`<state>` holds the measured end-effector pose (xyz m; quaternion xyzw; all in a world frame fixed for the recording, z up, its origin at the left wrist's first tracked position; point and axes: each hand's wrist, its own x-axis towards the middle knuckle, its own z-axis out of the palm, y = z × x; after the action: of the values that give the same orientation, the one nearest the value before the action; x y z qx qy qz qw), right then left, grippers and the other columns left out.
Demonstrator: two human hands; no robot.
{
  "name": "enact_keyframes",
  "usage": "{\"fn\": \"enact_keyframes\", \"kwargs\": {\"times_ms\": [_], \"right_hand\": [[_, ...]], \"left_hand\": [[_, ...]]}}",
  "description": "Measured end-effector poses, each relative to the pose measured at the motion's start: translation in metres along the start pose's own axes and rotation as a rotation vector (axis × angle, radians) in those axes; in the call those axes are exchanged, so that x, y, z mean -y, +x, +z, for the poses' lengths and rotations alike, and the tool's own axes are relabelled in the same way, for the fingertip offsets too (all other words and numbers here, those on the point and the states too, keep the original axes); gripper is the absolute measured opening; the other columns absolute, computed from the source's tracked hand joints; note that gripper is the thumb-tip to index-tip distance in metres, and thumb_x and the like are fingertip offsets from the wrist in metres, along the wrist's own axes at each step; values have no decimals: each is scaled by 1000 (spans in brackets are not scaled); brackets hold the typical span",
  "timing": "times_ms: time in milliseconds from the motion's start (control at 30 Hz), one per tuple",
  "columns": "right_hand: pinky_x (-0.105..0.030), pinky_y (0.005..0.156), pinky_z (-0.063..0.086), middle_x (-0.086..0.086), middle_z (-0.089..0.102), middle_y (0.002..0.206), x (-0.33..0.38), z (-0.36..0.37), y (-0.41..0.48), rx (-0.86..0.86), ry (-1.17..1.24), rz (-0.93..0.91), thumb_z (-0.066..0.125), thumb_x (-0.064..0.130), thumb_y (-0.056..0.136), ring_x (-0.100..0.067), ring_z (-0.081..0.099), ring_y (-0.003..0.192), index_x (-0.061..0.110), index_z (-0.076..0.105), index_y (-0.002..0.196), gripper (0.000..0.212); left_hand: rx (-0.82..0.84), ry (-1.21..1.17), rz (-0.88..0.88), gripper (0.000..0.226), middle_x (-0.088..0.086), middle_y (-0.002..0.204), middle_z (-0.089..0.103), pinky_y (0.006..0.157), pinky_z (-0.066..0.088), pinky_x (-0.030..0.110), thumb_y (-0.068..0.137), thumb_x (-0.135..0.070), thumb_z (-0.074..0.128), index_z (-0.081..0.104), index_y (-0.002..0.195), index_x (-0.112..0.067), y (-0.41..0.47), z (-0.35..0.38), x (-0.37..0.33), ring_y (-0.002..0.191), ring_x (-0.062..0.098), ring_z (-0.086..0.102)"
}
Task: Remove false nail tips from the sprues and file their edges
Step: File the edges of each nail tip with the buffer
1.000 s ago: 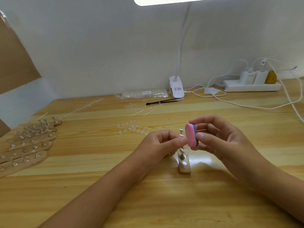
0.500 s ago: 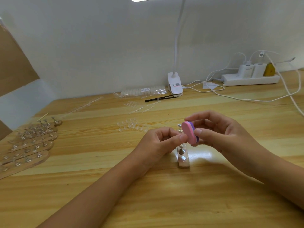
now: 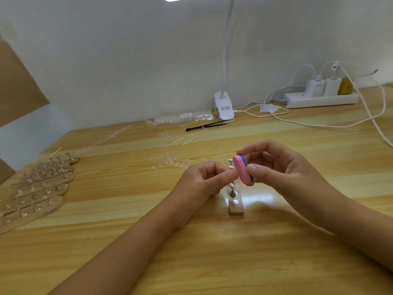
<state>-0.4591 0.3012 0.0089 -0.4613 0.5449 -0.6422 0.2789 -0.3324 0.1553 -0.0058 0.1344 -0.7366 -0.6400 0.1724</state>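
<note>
Pink file [image 3: 242, 170]: your right hand [image 3: 276, 169] grips it, fingers curled round.
Your left hand [image 3: 204, 184]: fingers pinched against the file, likely on a nail tip too small to see.
Risk: a loose pinch could flick it onto the worktop [image 3: 191, 252].

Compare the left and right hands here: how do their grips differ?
The right hand grips the pink-and-purple file block between thumb and fingers; the left hand pinches a clear nail tip, barely visible, at its thumb tip. The right hand sits higher in the frame than the left hand. Both hover above the wooden stand, meeting at the file block.
</note>
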Motion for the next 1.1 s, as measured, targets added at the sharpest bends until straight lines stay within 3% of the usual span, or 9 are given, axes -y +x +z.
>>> {"fn": "enact_keyframes", "kwargs": {"times_ms": [433,733,933,1100], "right_hand": [[-18,75,53,-6,71,95,1,1,-2,-4,-31,-41,68,19,76,-11,68,87,17,70,108,32],[-18,76,53,-6,72,95,-1,-3,-1,27,-82,-14,65,5,84,-10,68,86,18,71,105,25],[-18,75,52,-5,73,95,2,-3,0,-1,-87,-24,66,20,78,-7,67,84,17,72,107,30],[-18,75,53,-6,73,92,-1,-3,-3,47,-119,4,64,1,87,-9,68,82,16,72,106,25]], "left_hand": [[-29,-105,-44,23,-11,59,52,58,40,15,63,-50,76,75,71,-28,3,-3,1,54,5,42],[-33,-125,-45,21,-11,59,51,57,40,14,63,-48,77,75,70,-28,3,-3,2,54,4,43],[-7,-21,-20,24,-12,60,54,57,38,14,64,-49,75,72,72,-26,1,-1,2,55,4,42],[-65,-135,-58,19,-11,57,48,55,38,15,66,-45,77,73,66,-27,4,-4,2,52,5,40]]}}
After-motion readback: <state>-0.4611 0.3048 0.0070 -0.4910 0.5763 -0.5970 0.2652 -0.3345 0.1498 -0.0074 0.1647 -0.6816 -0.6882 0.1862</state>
